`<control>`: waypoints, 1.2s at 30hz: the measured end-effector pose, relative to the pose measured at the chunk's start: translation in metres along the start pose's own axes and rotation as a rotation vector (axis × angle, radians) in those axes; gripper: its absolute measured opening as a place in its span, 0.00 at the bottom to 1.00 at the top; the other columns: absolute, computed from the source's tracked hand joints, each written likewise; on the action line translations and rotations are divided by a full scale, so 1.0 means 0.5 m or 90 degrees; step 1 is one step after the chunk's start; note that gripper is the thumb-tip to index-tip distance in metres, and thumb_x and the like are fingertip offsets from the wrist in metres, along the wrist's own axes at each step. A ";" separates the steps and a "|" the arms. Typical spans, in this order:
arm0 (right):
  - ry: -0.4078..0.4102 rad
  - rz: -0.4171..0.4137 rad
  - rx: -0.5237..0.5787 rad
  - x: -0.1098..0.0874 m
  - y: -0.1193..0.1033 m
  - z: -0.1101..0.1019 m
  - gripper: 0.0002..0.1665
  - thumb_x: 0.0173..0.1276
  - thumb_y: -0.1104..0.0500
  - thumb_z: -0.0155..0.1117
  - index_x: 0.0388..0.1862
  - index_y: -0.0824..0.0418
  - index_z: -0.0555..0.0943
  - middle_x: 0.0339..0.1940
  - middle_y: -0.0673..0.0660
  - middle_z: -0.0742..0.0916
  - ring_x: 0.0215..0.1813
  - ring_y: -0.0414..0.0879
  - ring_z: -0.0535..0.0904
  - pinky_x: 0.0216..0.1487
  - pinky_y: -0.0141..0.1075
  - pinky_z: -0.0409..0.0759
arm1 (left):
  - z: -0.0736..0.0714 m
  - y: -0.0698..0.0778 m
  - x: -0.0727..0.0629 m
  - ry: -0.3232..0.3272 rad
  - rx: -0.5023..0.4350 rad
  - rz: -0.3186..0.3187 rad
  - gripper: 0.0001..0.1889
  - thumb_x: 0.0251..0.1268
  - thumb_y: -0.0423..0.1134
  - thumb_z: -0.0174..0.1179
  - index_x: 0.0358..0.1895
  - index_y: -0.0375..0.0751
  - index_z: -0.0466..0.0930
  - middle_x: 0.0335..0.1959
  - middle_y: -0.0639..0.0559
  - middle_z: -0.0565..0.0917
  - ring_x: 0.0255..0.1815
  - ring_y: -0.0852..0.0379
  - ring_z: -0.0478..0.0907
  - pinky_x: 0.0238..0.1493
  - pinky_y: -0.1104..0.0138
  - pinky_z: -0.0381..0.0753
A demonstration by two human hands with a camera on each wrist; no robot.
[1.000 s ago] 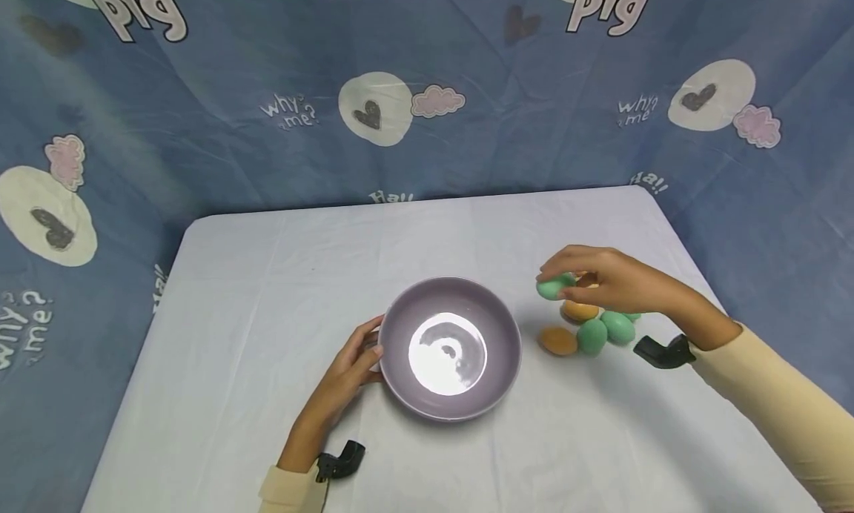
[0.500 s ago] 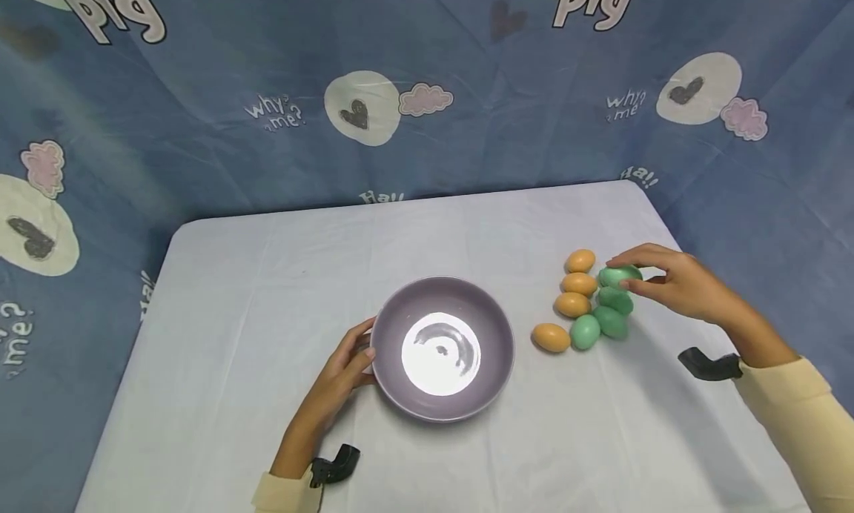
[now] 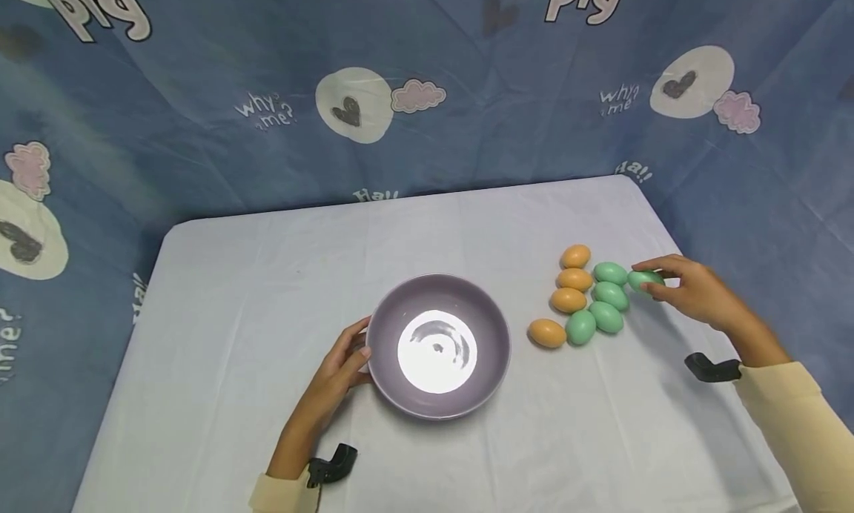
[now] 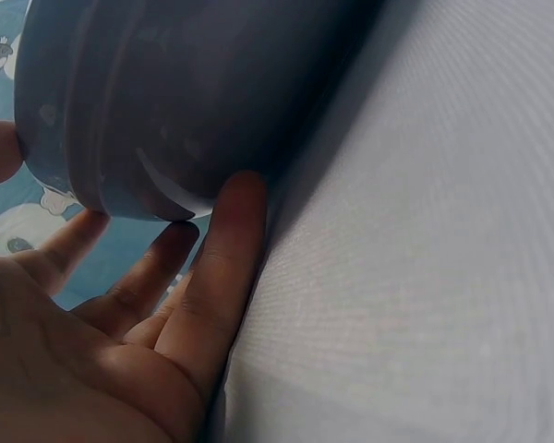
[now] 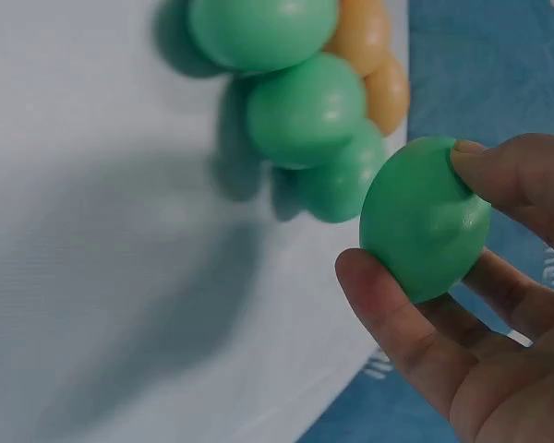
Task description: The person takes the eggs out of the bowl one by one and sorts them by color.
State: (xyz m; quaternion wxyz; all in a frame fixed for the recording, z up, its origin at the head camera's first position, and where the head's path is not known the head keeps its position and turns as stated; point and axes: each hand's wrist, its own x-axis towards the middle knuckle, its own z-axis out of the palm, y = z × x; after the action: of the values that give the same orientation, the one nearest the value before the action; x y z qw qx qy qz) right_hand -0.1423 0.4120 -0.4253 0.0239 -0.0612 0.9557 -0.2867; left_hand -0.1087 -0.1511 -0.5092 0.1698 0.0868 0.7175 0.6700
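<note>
A purple-grey bowl (image 3: 439, 409) stands on the white table. My left hand (image 3: 336, 366) rests against its left side; in the left wrist view the fingers (image 4: 235, 240) lie fairly straight along the outer wall, with the thumb near the rim. Over at the right, my right hand (image 3: 690, 290) pinches a green egg (image 3: 646, 279) between thumb and fingertips. In the right wrist view that egg (image 5: 425, 221) is apart from the grouped green eggs (image 5: 305, 111). Several green eggs (image 3: 606, 316) lie in a slanting row beside several orange eggs (image 3: 568, 300).
The white cloth (image 3: 267, 298) covers the table, with its back edge against a blue printed curtain (image 3: 467, 150). One orange egg (image 3: 547, 333) lies nearest the bowl, touching the front green egg. The curtain also runs along the table's right side.
My right hand has moved right with a green egg, from above the orange eggs, past the green row, to its right. The left hand stays at the bowl; the view has shifted slightly.
</note>
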 end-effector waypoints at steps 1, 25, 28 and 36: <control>0.000 -0.001 -0.003 0.000 0.004 0.003 0.19 0.69 0.61 0.68 0.58 0.63 0.83 0.54 0.64 0.84 0.47 0.26 0.73 0.40 0.20 0.71 | 0.000 0.001 0.000 0.002 0.001 0.000 0.27 0.79 0.43 0.48 0.77 0.49 0.57 0.70 0.37 0.67 0.62 0.48 0.76 0.49 0.61 0.86; -0.026 0.079 0.015 0.007 0.049 0.060 0.23 0.72 0.56 0.65 0.61 0.66 0.78 0.61 0.71 0.81 0.58 0.72 0.77 0.54 0.56 0.76 | -0.003 0.003 -0.004 0.014 -0.001 -0.007 0.27 0.79 0.43 0.48 0.77 0.49 0.57 0.70 0.36 0.67 0.62 0.41 0.75 0.47 0.62 0.86; -0.023 0.083 0.014 0.005 0.050 0.063 0.24 0.72 0.55 0.65 0.61 0.66 0.77 0.60 0.71 0.81 0.58 0.72 0.77 0.54 0.54 0.76 | -0.002 0.003 -0.005 0.020 0.001 -0.011 0.27 0.79 0.43 0.49 0.77 0.50 0.58 0.70 0.36 0.68 0.62 0.39 0.75 0.47 0.62 0.86; -0.020 0.084 0.023 -0.008 0.052 0.067 0.24 0.72 0.55 0.64 0.61 0.67 0.77 0.61 0.73 0.80 0.60 0.75 0.75 0.57 0.64 0.74 | 0.001 0.004 -0.003 0.009 -0.001 0.002 0.27 0.79 0.43 0.48 0.77 0.49 0.57 0.70 0.35 0.67 0.63 0.36 0.74 0.47 0.61 0.87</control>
State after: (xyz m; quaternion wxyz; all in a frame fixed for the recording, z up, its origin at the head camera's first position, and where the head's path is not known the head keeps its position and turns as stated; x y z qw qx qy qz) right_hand -0.1386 0.4160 -0.4674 0.0589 -0.0018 0.9520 -0.3005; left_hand -0.1075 -0.1509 -0.5068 0.1638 0.0832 0.7180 0.6714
